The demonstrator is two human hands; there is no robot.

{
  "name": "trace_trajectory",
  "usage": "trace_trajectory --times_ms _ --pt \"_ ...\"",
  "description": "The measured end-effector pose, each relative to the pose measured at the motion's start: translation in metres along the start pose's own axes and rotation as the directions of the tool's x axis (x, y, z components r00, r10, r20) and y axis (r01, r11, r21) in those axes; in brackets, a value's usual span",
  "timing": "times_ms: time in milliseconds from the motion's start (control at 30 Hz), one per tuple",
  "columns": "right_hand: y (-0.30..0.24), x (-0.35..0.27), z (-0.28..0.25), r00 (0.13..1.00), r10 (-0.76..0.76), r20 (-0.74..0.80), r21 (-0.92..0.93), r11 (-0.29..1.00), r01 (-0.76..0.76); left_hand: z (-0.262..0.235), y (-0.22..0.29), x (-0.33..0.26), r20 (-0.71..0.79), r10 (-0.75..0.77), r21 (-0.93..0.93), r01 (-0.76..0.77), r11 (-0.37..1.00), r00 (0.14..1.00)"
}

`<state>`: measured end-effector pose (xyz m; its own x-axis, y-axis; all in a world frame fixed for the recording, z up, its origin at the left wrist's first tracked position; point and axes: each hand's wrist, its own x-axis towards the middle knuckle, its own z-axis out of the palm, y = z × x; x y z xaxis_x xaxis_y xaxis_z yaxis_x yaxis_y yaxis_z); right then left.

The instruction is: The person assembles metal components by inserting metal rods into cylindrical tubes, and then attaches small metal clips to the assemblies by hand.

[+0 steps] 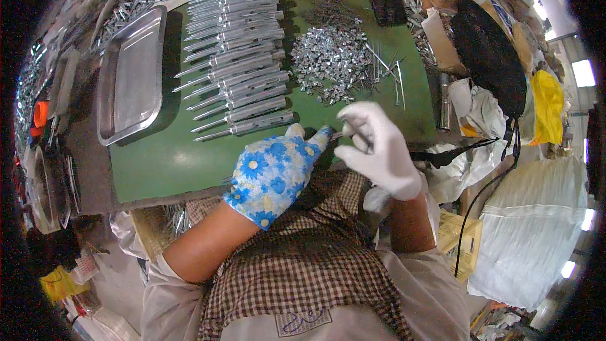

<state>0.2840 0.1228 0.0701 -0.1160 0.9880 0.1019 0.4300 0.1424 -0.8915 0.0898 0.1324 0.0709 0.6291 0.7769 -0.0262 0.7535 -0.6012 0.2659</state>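
Note:
My left hand (273, 173), in a blue flowered glove, is closed around a slim metal part (337, 135). One end of it shows past the fingers, and most of it is hidden in the palm. Close on its right is my right hand (380, 151) in a white glove, fingers curled and thumb and forefinger on either side of that end. Whatever lies within these curled fingers is too small to make out. Beyond my hands, a row of pointed metal tube parts (243, 66) lies side by side. Right of the row is a heap of small shiny metal pieces (332, 57).
Everything lies on a green work mat (170, 173). A steel tray (134, 79) stands at the left. Thin metal pins (399, 85) lie beside the heap, with darker small pieces (334, 7) behind. A black cable (480, 205) hangs at the right, near crumpled white plastic (480, 107).

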Motion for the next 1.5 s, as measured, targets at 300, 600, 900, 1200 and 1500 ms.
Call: trace_trajectory --times_ms 300,600,900,1200,1500 --pt "0.007 0.024 0.038 0.964 0.134 -0.228 0.959 0.201 0.199 -0.005 0.002 0.003 -0.014 0.026 -0.006 -0.026 1.000 1.000" --pt "0.017 0.020 0.049 0.947 0.015 -0.322 0.834 0.477 0.276 -0.005 0.004 0.010 -0.101 0.148 0.162 -0.131 0.978 0.984" --pt "0.016 0.027 0.032 0.972 0.076 -0.221 0.949 0.246 0.197 0.011 0.002 0.023 -0.113 0.068 0.037 -0.064 0.997 0.991" --pt "0.004 0.007 0.034 0.938 0.194 -0.289 0.862 0.479 0.167 -0.013 -0.030 -0.103 -0.292 -0.262 0.048 0.287 0.957 0.920" --pt "0.011 -0.001 0.029 0.958 0.226 -0.174 0.768 0.640 -0.011 -0.023 -0.040 -0.120 -0.426 -0.230 0.111 0.303 0.946 0.875"
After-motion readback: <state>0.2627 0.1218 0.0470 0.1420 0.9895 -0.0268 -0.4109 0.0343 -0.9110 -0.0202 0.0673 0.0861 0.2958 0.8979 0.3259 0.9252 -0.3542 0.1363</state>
